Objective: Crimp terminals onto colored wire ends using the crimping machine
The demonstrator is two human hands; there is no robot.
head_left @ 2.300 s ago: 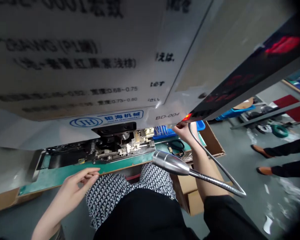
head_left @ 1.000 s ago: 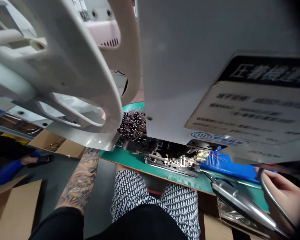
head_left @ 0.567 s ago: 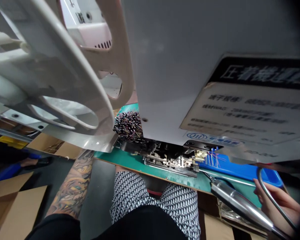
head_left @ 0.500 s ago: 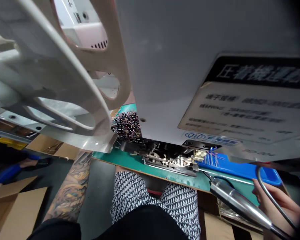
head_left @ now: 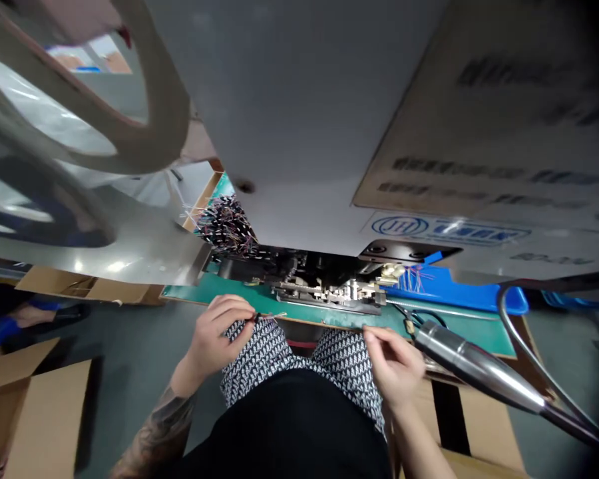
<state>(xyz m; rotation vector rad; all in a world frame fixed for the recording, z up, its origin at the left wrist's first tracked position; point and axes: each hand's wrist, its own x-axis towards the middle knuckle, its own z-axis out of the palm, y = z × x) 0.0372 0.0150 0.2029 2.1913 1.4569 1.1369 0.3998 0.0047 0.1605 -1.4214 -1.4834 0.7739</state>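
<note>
Evidently, a short wire piece [head_left: 266,316] was pinched between thumb and fingers of the left hand [head_left: 217,336], just left of centre in the lower half of the frame — dark at the gripped end, its pale strands pointed rightward. The right hand [head_left: 397,369], lower right of centre, was held with thumb and forefinger nearly closed together; whether anything was gripped there could not be determined. Above and between both hands, the metal mechanism [head_left: 329,293] was noted on the green bench top [head_left: 489,336]. A heap of dark wires [head_left: 227,226] was observed left of centre, and a blue tray [head_left: 469,293] at right.
</note>
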